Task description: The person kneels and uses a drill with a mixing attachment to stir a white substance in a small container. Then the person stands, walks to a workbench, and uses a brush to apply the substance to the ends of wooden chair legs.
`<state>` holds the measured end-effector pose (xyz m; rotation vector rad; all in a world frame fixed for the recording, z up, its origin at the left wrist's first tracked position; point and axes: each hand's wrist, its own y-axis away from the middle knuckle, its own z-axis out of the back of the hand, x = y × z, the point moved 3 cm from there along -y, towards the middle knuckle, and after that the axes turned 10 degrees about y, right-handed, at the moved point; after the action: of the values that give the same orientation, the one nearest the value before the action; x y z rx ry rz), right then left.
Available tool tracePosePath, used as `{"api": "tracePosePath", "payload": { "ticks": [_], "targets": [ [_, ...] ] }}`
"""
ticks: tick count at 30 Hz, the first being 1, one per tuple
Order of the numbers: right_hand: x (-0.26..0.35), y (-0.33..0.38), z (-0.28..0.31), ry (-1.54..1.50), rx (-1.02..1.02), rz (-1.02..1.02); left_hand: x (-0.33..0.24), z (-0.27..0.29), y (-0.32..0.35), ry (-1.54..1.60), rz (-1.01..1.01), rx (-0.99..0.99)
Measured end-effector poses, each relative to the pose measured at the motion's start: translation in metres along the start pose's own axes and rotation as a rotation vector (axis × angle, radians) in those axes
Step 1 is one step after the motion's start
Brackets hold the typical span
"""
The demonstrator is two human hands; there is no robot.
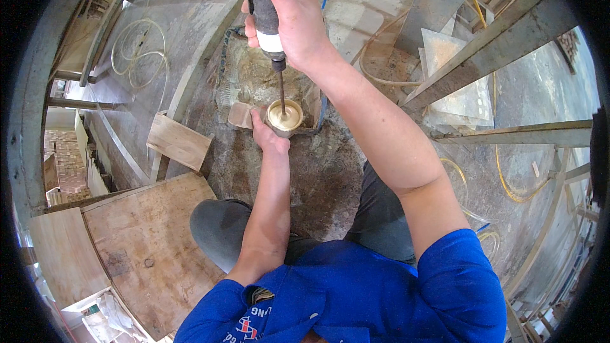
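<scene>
My right hand (286, 19) is wrapped round a dark power drill (267, 16) with a white collar, held upright. From its chuck a thin metal rod (282, 89) runs straight down into a cup (283, 132) of creamy, pale liquid (290, 114). Low down at the cup's left side, my left hand (270, 136) holds it, thumb up along the wall; the other fingers are mostly hidden. A small tan block (241, 115) sits just left of that thumb. Behind the cup lies a crusted, stained slab or tray (244, 79) on the floor.
Wooden boards (149, 248) lie at my left, with a smaller plank (180, 141) farther out. Metal frame legs (489, 41) stand on the right, beside pale sheets (454, 82). Loose clear hose (149, 54) coils at far left; yellowish hose (508, 190) lies at right.
</scene>
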<state>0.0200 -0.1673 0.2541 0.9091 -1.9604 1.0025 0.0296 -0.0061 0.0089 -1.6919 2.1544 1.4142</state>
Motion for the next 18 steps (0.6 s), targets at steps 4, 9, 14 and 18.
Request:
{"api": "tracePosePath", "payload": {
  "ticks": [4, 9, 14, 18],
  "targets": [
    [0.001, 0.000, -0.006, -0.041, 0.017, 0.009, -0.001, 0.004, -0.002, 0.044, 0.006, 0.014],
    [0.001, 0.002, -0.003, -0.021, 0.029, 0.018, 0.001, 0.001, 0.005, 0.008, 0.043, -0.037],
    [0.004, 0.003, -0.006, -0.039, 0.025, 0.040, -0.002, 0.003, 0.003, 0.029, 0.047, 0.010],
    [0.007, 0.005, -0.008, -0.053, 0.017, 0.051, -0.001, 0.006, 0.001, 0.020, 0.055, -0.033]
  ]
}}
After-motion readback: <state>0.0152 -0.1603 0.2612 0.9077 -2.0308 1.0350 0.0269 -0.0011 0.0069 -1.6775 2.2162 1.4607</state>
